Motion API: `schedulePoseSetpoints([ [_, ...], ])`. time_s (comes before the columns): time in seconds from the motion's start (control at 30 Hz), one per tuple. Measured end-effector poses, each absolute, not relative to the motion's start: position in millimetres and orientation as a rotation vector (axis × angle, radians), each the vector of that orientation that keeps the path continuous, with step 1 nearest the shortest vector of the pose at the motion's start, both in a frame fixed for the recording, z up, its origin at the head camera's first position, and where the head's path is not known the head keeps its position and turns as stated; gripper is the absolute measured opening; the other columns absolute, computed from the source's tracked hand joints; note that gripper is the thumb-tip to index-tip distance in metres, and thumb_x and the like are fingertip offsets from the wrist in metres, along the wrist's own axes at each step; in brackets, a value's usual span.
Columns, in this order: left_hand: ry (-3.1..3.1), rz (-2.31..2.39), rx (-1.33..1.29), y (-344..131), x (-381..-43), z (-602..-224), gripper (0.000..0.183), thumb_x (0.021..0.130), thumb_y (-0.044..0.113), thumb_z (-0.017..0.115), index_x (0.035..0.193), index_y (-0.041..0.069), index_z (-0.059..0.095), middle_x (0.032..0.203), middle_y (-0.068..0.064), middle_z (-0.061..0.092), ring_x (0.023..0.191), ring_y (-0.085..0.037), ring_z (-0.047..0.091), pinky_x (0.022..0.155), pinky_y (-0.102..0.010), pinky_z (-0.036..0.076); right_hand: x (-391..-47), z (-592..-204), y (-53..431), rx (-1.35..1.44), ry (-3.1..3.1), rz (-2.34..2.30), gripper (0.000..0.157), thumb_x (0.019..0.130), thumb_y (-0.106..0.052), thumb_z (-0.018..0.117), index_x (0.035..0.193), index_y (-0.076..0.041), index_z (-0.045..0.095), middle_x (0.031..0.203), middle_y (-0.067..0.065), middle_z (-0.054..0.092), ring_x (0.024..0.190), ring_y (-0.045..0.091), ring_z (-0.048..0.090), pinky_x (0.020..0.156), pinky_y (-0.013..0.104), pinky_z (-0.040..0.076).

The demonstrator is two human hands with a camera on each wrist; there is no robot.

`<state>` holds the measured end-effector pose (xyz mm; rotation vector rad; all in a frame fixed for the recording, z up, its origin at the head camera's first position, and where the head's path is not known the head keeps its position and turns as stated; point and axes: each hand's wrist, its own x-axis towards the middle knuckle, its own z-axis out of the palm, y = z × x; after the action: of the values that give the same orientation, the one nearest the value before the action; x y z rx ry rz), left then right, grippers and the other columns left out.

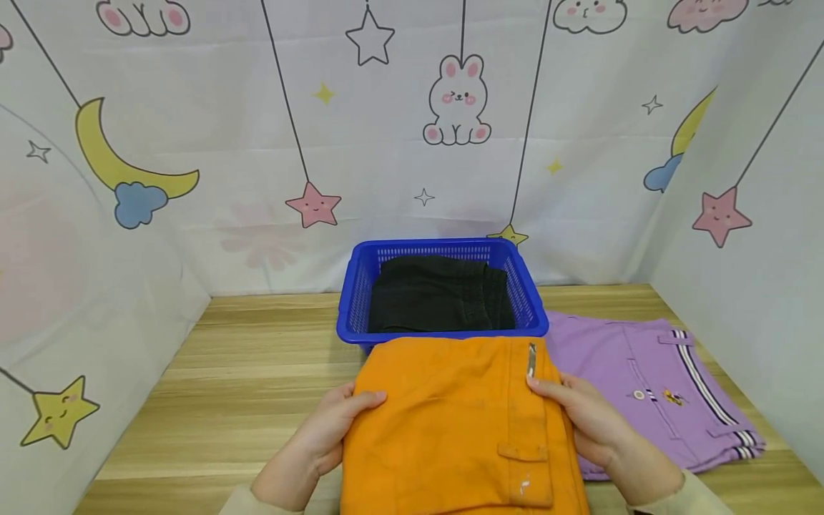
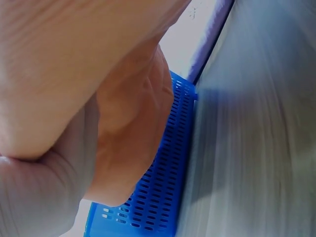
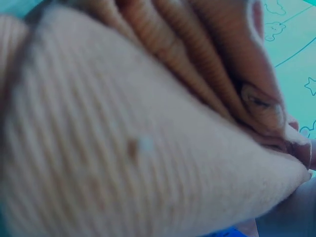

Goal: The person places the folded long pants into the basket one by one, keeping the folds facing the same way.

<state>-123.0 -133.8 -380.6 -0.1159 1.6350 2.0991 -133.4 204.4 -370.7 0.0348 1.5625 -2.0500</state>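
Observation:
Both hands hold a pair of folded orange pants [image 1: 444, 422] in front of the blue basket [image 1: 347, 315], overlapping its near side in the head view. My left hand [image 1: 318, 433] grips the left edge, thumb on top and fingers underneath. On the other side, my right hand [image 1: 595, 422] pinches the waistband edge, its thumb beside a metal fastening. A belt loop shows along that waistband. In the left wrist view the orange pants [image 2: 131, 128] hang beside the basket's slotted wall [image 2: 158, 192]. A ribbed sleeve [image 3: 123, 148] covers much of the right wrist view.
Folded black pants [image 1: 425, 293] lie inside the basket. To the right, folded purple pants [image 1: 618, 357] with striped trim lie on the wooden table [image 1: 257, 372], partly behind my right hand. A white patterned cloth [image 1: 386, 157] hangs at the back and both sides.

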Motion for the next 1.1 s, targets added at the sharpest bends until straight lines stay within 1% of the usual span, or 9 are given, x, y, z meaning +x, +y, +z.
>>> schedulePoseSetpoints([
  [0.1, 1.631, 2.114, -0.113, -133.8, -123.5, -378.4, 0.037, 0.091, 0.022, 0.058, 0.117, 0.001, 0.045, 0.090, 0.002, 0.066, 0.083, -0.011, 0.065, 0.077, -0.027, 0.054, -134.3, -368.7, 204.2, 0.036, 1.566, -2.052, 0.056, 0.099, -0.026, 0.048, 0.140, 0.002, 0.023, 0.108, 0.002, 0.069, 0.102, 0.016, 0.066, 0.091, 0.035, 0.052],
  [0.2, 1.633, 2.124, -0.118, -133.9, -123.9, -375.9, 0.037, 0.092, 0.023, 0.057, 0.118, 0.001, 0.045, 0.090, 0.002, 0.065, 0.084, -0.010, 0.065, 0.077, -0.026, 0.054, -135.2, -366.3, 203.8, 0.045, 1.580, -2.050, 0.056, 0.098, -0.027, 0.049, 0.140, 0.002, 0.023, 0.107, 0.002, 0.069, 0.101, 0.016, 0.066, 0.091, 0.036, 0.052],
  [0.37, 1.637, 2.132, -0.145, -133.6, -124.7, -372.2, 0.044, 0.092, 0.026, 0.057, 0.123, -0.001, 0.041, 0.093, 0.002, 0.065, 0.086, -0.010, 0.064, 0.078, -0.027, 0.053, -136.9, -363.2, 203.4, 0.036, 1.591, -2.047, 0.061, 0.098, -0.028, 0.048, 0.142, 0.003, 0.020, 0.107, 0.001, 0.069, 0.102, 0.016, 0.066, 0.091, 0.036, 0.052],
  [0.5, 1.620, 2.142, -0.143, -133.1, -125.8, -371.5, 0.046, 0.092, 0.025, 0.056, 0.126, -0.002, 0.040, 0.095, 0.002, 0.065, 0.087, -0.011, 0.064, 0.079, -0.027, 0.053, -138.3, -360.9, 203.2, 0.030, 1.592, -2.036, 0.065, 0.099, -0.029, 0.048, 0.144, 0.004, 0.015, 0.108, 0.001, 0.068, 0.103, 0.015, 0.065, 0.092, 0.035, 0.051],
  [0.8, 1.608, 2.158, -0.138, -132.6, -126.6, -369.6, 0.048, 0.091, 0.022, 0.055, 0.128, -0.003, 0.038, 0.097, 0.002, 0.064, 0.089, -0.011, 0.064, 0.081, -0.027, 0.053, -144.3, -358.6, 203.4, 0.038, 1.601, -2.036, 0.066, 0.099, -0.030, 0.048, 0.143, 0.005, 0.013, 0.109, 0.000, 0.066, 0.104, 0.013, 0.064, 0.093, 0.034, 0.051],
  [1.1, 1.591, 2.187, -0.132, -131.5, -129.1, -366.2, 0.045, 0.093, 0.021, 0.053, 0.129, -0.002, 0.037, 0.096, 0.003, 0.063, 0.087, -0.009, 0.064, 0.079, -0.025, 0.053, -150.1, -356.0, 202.0, 0.015, 1.600, -2.047, 0.062, 0.099, -0.027, 0.047, 0.143, 0.003, 0.015, 0.109, 0.000, 0.067, 0.103, 0.013, 0.064, 0.092, 0.033, 0.051],
])
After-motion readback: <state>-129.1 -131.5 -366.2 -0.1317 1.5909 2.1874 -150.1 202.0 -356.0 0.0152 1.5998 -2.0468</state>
